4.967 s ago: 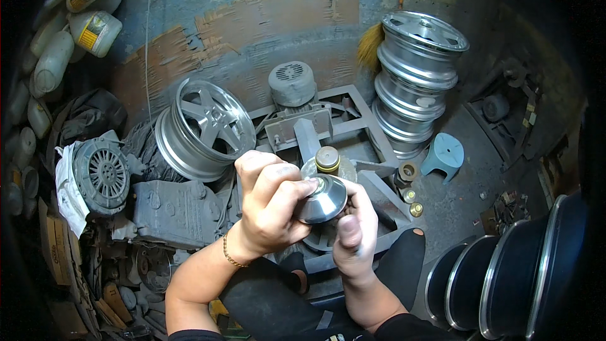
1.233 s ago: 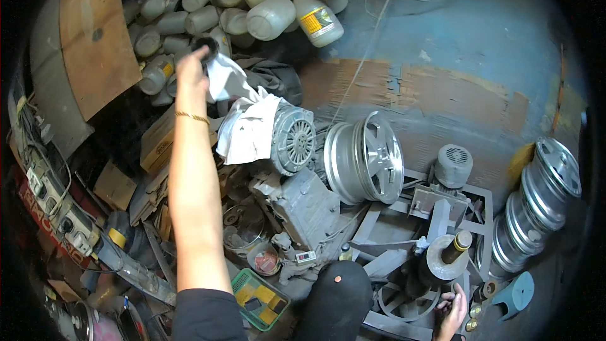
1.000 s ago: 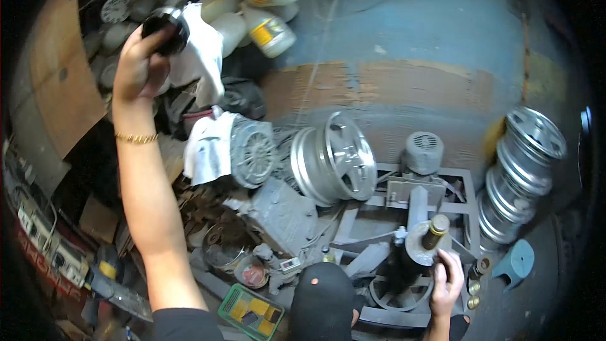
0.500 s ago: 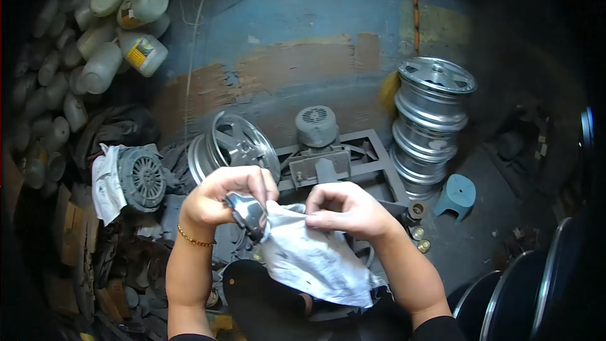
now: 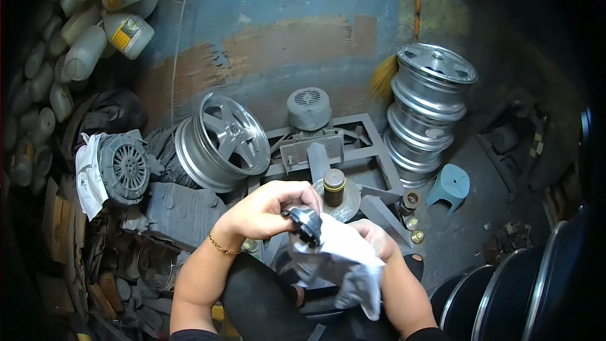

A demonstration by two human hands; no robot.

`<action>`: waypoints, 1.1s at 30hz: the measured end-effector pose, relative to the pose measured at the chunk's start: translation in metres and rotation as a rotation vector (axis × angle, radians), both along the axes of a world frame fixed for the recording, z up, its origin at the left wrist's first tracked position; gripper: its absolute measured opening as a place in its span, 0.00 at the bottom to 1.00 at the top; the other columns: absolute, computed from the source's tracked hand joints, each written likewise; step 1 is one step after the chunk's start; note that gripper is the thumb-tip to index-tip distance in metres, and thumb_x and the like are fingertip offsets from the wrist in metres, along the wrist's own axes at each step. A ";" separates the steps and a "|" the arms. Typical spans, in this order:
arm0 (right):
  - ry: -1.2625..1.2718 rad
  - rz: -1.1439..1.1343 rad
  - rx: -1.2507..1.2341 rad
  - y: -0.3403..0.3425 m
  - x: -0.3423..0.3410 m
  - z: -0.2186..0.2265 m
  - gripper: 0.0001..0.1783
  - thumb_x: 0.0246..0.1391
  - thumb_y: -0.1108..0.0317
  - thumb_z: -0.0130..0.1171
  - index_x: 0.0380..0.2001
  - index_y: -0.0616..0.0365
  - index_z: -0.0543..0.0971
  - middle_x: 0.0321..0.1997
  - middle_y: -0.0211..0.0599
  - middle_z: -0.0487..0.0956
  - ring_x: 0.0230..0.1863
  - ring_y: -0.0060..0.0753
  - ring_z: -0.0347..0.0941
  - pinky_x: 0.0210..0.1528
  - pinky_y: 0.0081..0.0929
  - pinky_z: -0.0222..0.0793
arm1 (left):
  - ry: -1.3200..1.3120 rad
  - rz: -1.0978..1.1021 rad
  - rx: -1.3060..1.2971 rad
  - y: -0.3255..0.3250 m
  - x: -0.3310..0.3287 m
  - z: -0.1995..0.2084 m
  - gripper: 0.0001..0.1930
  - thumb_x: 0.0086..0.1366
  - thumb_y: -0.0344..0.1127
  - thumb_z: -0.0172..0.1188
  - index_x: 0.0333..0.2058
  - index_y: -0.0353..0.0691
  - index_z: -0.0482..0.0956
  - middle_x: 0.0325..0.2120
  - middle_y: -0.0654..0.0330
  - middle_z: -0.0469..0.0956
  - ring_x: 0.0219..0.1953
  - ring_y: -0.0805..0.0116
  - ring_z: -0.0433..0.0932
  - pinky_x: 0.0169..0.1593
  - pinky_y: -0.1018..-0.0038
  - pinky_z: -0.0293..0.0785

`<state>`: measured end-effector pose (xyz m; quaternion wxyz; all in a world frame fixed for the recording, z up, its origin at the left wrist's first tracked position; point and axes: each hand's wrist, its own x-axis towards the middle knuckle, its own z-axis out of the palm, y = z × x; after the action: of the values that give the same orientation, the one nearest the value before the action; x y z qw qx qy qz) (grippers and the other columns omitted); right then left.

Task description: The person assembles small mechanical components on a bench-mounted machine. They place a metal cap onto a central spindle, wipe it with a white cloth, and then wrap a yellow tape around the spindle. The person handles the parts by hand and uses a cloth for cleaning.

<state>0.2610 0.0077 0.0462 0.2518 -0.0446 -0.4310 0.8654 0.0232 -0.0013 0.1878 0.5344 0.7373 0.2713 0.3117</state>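
My left hand [image 5: 268, 207] is closed on a small round wheel centre cap [image 5: 307, 226], dark and glossy with a notched rim, pinched near its edge. A crumpled white cloth [image 5: 344, 249] hangs from behind and beside the cap. My right hand [image 5: 377, 240] is closed on the cloth, its fingertips partly hidden by the folds. Both hands are above my lap, just in front of a metal frame [image 5: 372, 145] with a motor [image 5: 309, 108] and a round plate [image 5: 350, 205] bearing a dark capped cylinder [image 5: 334, 187].
A silver alloy wheel [image 5: 224, 142] leans left of the frame, and a stack of wheels [image 5: 424, 113] stands right. Beside that are a blue stool [image 5: 449, 184] and a broom [image 5: 384, 77]. Plastic jugs [image 5: 86, 52] are piled far left; more rims [image 5: 511, 290] stand near right.
Relative to the head view, both hands have shifted right and slightly lower. The cap has turned, showing its dark notched rim. More of the frame, plate and capped cylinder now shows beyond my hands.
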 end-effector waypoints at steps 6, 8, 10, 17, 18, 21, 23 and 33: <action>-0.663 -1.033 1.318 -0.063 0.001 0.106 0.20 0.52 0.63 0.68 0.47 0.57 0.79 0.45 0.33 0.80 0.44 0.26 0.77 0.40 0.23 0.70 | 0.102 0.180 0.323 -0.003 0.009 -0.011 0.08 0.51 0.24 0.61 0.33 0.33 0.78 0.35 0.55 0.79 0.39 0.64 0.79 0.46 0.72 0.73; -1.086 -1.063 1.722 -0.066 0.000 0.125 0.20 0.50 0.63 0.68 0.47 0.55 0.79 0.46 0.33 0.80 0.45 0.26 0.76 0.39 0.24 0.69 | 0.150 0.239 0.494 -0.006 0.013 -0.011 0.10 0.48 0.21 0.60 0.33 0.34 0.78 0.35 0.53 0.79 0.40 0.58 0.80 0.46 0.70 0.75; -0.885 -1.294 1.587 -0.061 -0.015 0.121 0.23 0.46 0.66 0.70 0.47 0.56 0.77 0.47 0.34 0.78 0.47 0.26 0.75 0.39 0.25 0.68 | 0.236 0.288 0.571 -0.011 0.019 -0.013 0.12 0.46 0.20 0.59 0.33 0.34 0.78 0.34 0.53 0.79 0.39 0.56 0.80 0.46 0.68 0.75; -0.656 -1.083 1.204 -0.053 -0.026 0.070 0.27 0.45 0.74 0.67 0.50 0.68 0.71 0.45 0.51 0.78 0.42 0.49 0.79 0.45 0.35 0.75 | 0.483 0.357 0.931 -0.021 0.028 -0.012 0.18 0.37 0.20 0.60 0.33 0.38 0.76 0.37 0.57 0.75 0.49 0.52 0.75 0.50 0.62 0.72; -0.601 -1.022 1.113 -0.052 -0.029 0.066 0.27 0.45 0.74 0.66 0.50 0.68 0.71 0.45 0.51 0.78 0.42 0.49 0.79 0.44 0.35 0.76 | 0.530 0.354 0.984 -0.022 0.028 -0.011 0.19 0.37 0.21 0.61 0.34 0.39 0.76 0.36 0.57 0.75 0.49 0.53 0.74 0.51 0.61 0.70; -0.566 -0.985 0.955 -0.050 -0.040 0.059 0.26 0.50 0.68 0.65 0.51 0.66 0.71 0.46 0.55 0.78 0.45 0.52 0.79 0.46 0.37 0.75 | 0.677 0.339 1.124 -0.029 0.032 -0.010 0.19 0.39 0.27 0.65 0.34 0.40 0.75 0.36 0.59 0.74 0.49 0.57 0.74 0.52 0.56 0.65; -0.654 -0.943 0.723 -0.049 -0.044 0.055 0.26 0.52 0.66 0.65 0.52 0.66 0.70 0.45 0.57 0.77 0.46 0.52 0.79 0.47 0.37 0.74 | 0.727 0.320 1.197 -0.034 0.034 -0.010 0.18 0.40 0.28 0.65 0.34 0.39 0.75 0.35 0.60 0.75 0.49 0.59 0.74 0.52 0.54 0.64; -0.338 -0.521 0.654 -0.047 -0.013 0.064 0.35 0.55 0.49 0.59 0.56 0.66 0.67 0.46 0.52 0.75 0.47 0.49 0.74 0.52 0.35 0.69 | 0.494 0.199 0.883 -0.028 0.019 -0.003 0.16 0.37 0.26 0.60 0.31 0.37 0.75 0.31 0.58 0.75 0.39 0.57 0.77 0.48 0.63 0.68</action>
<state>0.2481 -0.0396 0.1100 0.3882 -0.2103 -0.6911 0.5722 0.0427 -0.0296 0.1845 0.0598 0.9149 0.3008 0.2626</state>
